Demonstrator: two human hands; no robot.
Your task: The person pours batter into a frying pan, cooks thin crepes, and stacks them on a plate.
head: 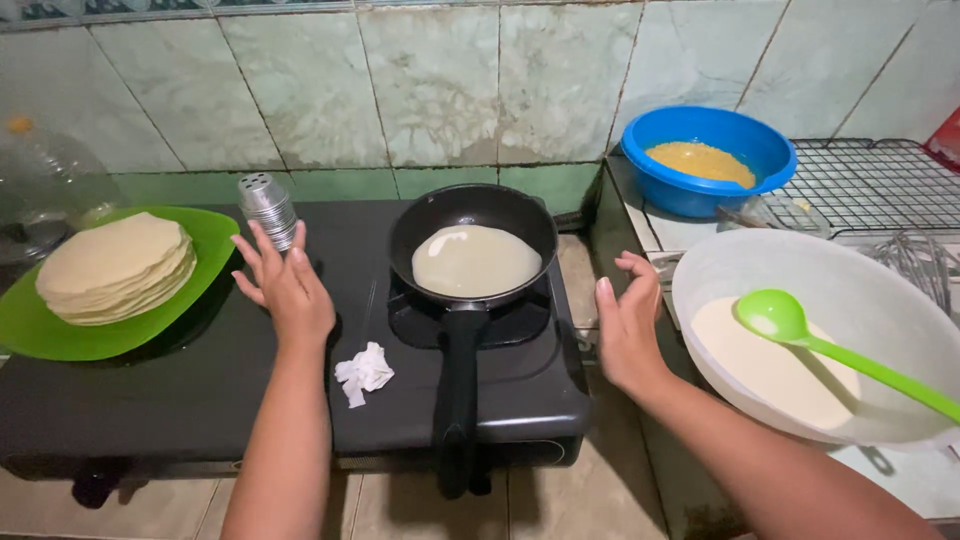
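A black frying pan point(415, 225) sits on the right burner of a black stove point(180, 390), with a thin pale crepe point(475, 260) spread in it. Its handle point(460, 385) points toward me. My left hand point(287, 285) hovers open over the stove, left of the pan, just in front of a metal shaker point(267, 207). My right hand point(628, 320) hovers open to the right of the pan, beside a white bowl point(850, 290) of pale batter with a green ladle point(830, 348) in it. Neither hand holds anything.
A green plate point(60, 335) with a stack of cooked crepes point(115, 265) rests on the stove's left side. A crumpled white tissue point(365, 372) lies near the pan handle. A blue bowl point(690, 190) of yellow mixture, a wire rack point(880, 185) and a plastic bottle point(45, 185) stand by the tiled wall.
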